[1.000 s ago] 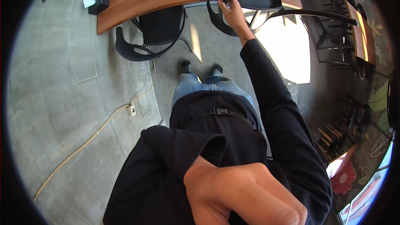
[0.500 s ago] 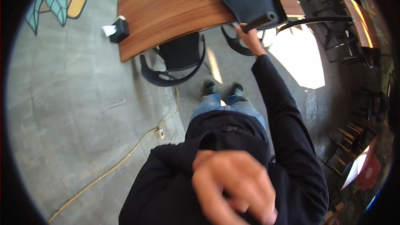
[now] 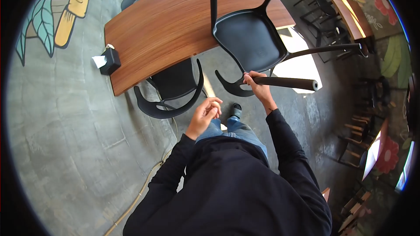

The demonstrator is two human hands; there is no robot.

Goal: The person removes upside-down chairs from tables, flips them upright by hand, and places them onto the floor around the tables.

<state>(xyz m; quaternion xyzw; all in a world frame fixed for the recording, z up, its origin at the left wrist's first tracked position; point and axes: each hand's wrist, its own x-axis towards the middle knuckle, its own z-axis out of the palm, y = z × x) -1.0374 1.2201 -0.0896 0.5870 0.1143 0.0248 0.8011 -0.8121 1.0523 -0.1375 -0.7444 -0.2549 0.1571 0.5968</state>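
An upside-down black chair (image 3: 249, 40) has its seat's underside facing up and its legs sticking out, partly over the edge of the wooden table (image 3: 175, 19). My right hand (image 3: 259, 88) is wrapped round the base of the leg that points toward me, close to the seat. In front of my waist, my left hand (image 3: 205, 116) is loosely closed with curled fingers and nothing visible in it. Just beyond that hand, another black chair (image 3: 173, 78) stands upright, tucked partly under the table.
A black tissue box (image 3: 110, 61) sits at the table's left corner. A yellowish cable (image 3: 144, 190) runs along the floor on my left. More tables (image 3: 350, 13) and dark chairs stand at the right. A curved chair back (image 3: 234, 88) shows below the held chair.
My left hand has come down from near the camera to in front of my waist. The view has shifted; my right hand still grips the chair leg, and more of the chair shows.
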